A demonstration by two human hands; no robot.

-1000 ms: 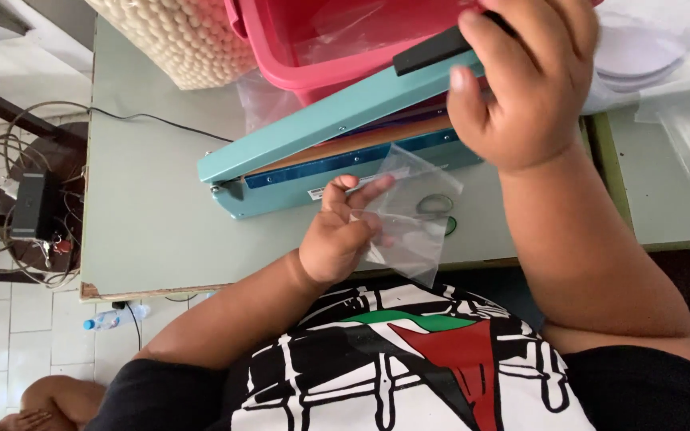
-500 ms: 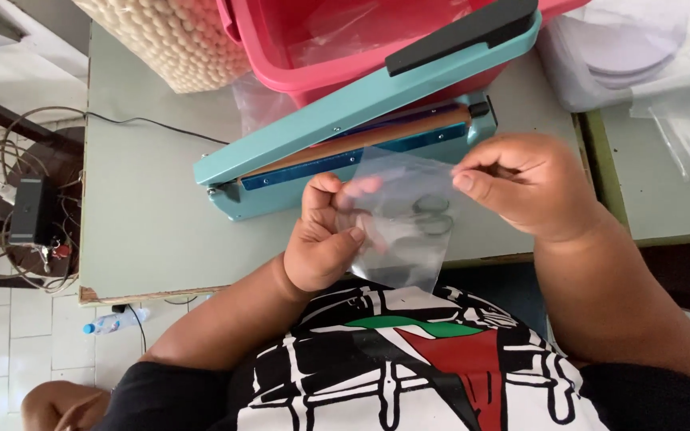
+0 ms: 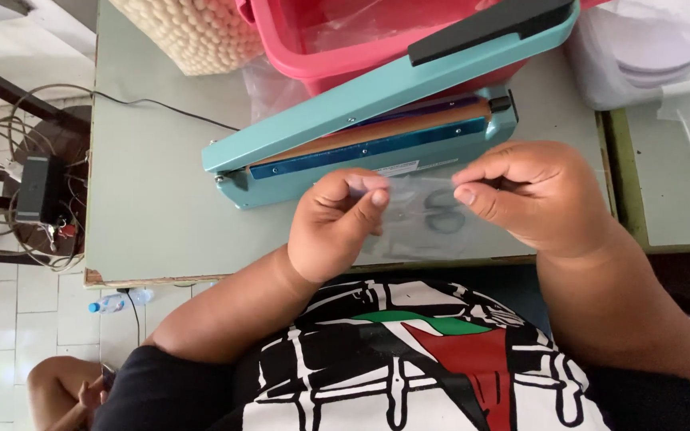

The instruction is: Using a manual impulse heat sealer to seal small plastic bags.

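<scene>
Clear plastic bag [image 3: 423,217], held by both hands in front of teal heat sealer [image 3: 377,132].
Left hand [image 3: 337,227] and right hand [image 3: 537,195] fingers pinched on bag's top corners; bag above worktop [image 3: 153,191] edge; sealer arm raised; pink tub [image 3: 345,40] behind.

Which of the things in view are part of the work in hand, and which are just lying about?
In hand:
left hand
right hand
small clear plastic bag, pinched between both
teal heat sealer, arm raised, right behind the bag

Lying about:
pink tub
woven basket
plastic bottle on the floor
cables

Grey-green table [image 3: 161,207], teal heat sealer [image 3: 377,128], pink tub [image 3: 337,56], woven basket [image 3: 193,32]
</scene>
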